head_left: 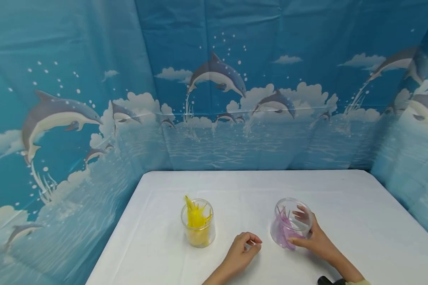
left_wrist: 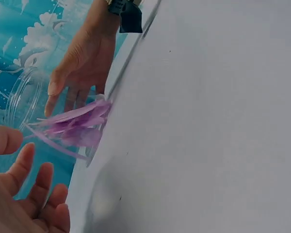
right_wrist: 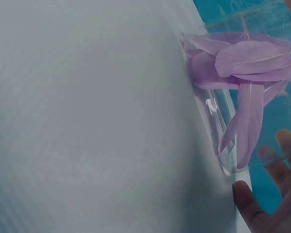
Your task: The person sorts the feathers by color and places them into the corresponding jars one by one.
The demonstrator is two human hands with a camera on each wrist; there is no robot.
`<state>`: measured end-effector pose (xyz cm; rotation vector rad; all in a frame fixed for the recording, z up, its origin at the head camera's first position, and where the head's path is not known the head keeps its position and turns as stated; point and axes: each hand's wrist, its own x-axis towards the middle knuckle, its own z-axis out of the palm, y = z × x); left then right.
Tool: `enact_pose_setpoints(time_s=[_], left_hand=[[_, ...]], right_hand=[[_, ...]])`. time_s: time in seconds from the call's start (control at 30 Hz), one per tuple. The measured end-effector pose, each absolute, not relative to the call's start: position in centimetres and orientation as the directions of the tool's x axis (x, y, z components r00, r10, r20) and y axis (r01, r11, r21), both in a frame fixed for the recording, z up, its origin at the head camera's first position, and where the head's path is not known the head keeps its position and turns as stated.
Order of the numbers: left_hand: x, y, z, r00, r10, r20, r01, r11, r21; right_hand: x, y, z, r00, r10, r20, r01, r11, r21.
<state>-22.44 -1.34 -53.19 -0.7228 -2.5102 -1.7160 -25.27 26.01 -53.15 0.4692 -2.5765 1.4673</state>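
A clear jar (head_left: 272,233) holding purple feathers (right_wrist: 257,63) stands on the right part of the table. My right hand (head_left: 315,237) grips it from the right side, thumb at the front and fingers round the far side. In the left wrist view, the same purple feathers (left_wrist: 77,124) lean inside the jar. Left of it, my left hand (head_left: 240,251) hovers over the table with loosely curled fingers and nothing in them. Farther left stands a second clear jar (head_left: 199,239) with yellow feathers (head_left: 197,217), one poking above the rim; neither hand touches it.
Under both jars is a white-covered table (head_left: 157,198) with rounded far corners. A blue curtain (head_left: 214,146) printed with dolphins and clouds hangs behind it and along both sides. A dark band (left_wrist: 131,17) is around the right wrist.
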Motion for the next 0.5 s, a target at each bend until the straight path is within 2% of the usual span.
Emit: enact_pose_setpoints(time_s=[0.17,0.37,0.43,0.5], left_hand=[[-21.8,-4.3,-52.1,-0.803,0.559,0.207,0.433,0.310,0.846],[-21.2,-7.2,-49.3,-0.624,0.766,0.156,0.529,0.267,0.805],[-21.2,-8.2,-47.8,-0.598,0.781,0.178,0.550,0.238,0.801],[-21.5,-9.4,-46.0,-0.603,0.772,0.204,0.539,0.206,0.817]], right_hand=[[-25.4,26.1,-52.8,-0.950,-0.203,0.238,-0.308,0.475,-0.824],[-24.9,26.8,-52.3,-0.948,-0.241,0.209,-0.299,0.442,-0.845],[-24.8,27.4,-51.3,-0.943,-0.258,0.212,-0.310,0.441,-0.842],[-24.6,28.0,-49.8,-0.933,-0.270,0.240,-0.344,0.462,-0.817]])
